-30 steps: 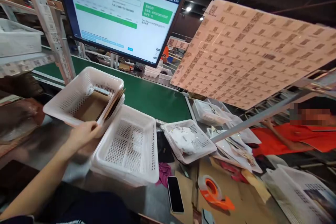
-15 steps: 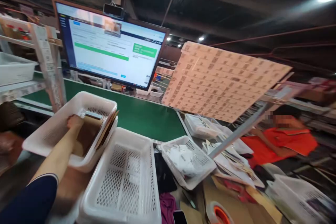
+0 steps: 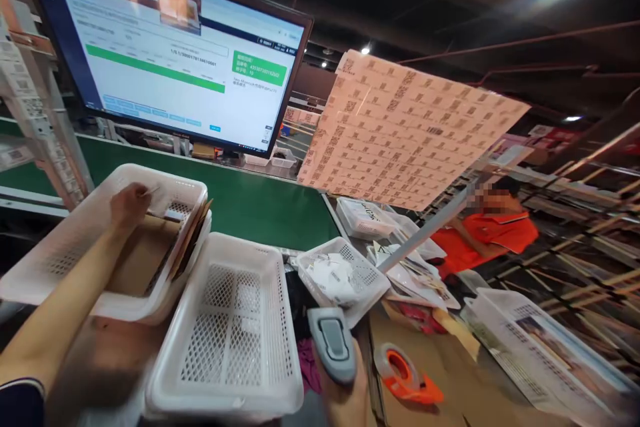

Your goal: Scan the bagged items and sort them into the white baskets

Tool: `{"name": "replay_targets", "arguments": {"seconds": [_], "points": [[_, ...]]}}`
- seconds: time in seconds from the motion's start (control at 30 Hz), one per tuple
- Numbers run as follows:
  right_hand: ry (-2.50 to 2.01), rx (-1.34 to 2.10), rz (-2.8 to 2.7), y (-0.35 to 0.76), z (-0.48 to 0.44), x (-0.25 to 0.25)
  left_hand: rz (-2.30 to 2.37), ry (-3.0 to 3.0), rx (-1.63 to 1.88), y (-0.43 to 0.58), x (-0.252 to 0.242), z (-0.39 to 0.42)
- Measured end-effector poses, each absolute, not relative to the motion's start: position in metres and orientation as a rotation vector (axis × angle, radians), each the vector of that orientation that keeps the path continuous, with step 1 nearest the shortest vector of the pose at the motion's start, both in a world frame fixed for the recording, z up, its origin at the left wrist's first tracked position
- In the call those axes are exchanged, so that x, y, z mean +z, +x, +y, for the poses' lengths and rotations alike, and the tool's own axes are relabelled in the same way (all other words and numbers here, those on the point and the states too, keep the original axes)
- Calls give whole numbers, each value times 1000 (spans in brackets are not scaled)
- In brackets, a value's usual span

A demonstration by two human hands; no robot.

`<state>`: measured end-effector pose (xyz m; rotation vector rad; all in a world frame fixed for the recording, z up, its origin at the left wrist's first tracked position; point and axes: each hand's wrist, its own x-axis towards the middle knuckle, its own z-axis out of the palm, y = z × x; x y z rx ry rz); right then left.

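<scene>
My left hand (image 3: 129, 205) reaches into a white perforated basket (image 3: 60, 250) at the left and pinches a small white slip above the brown cardboard (image 3: 137, 260) lying in it. My right hand (image 3: 346, 400) comes up at the bottom edge, wrapped around a grey handheld barcode scanner (image 3: 333, 343). An empty white basket (image 3: 230, 330) sits between the two hands. Another white basket (image 3: 345, 277) with white packets stands just beyond the scanner.
A large monitor (image 3: 165, 63) hangs over a green conveyor belt (image 3: 260, 203). A sheet of barcode labels (image 3: 405, 130) hangs at the centre right. An orange tape dispenser (image 3: 405, 373) lies on cardboard. A person in orange (image 3: 480, 233) sits at the right among printed bags (image 3: 545, 347).
My left hand has lifted from the cardboard in the basket and now pinches a white slip. My right hand with the scanner has come into view. The camera has tilted up and right.
</scene>
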<state>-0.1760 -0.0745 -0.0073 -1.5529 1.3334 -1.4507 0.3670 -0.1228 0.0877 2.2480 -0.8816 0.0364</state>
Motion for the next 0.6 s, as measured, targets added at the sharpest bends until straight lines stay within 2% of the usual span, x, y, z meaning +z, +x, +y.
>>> {"name": "replay_targets", "arguments": {"seconds": [0.13,0.23,0.33,0.43,0.5,0.6], "points": [[-2302,-1139,924,-129,-91,33,-1256,1888,-76,300,111,-124],[-2569,-768,917,-90,-90,63,-1460,1654,-322,248,100,-124],[-2644,-430,1017,-69,-87,72,-1562,1589,-496,212,74,-121],[-2617,-269,1075,-75,-86,57,-1637,1592,-602,207,51,-120],[-2574,-254,1074,-91,-86,39,-1613,1685,-505,222,45,-122],[-2481,-274,1059,-122,-86,7,-1415,1969,-143,270,45,-127]]}}
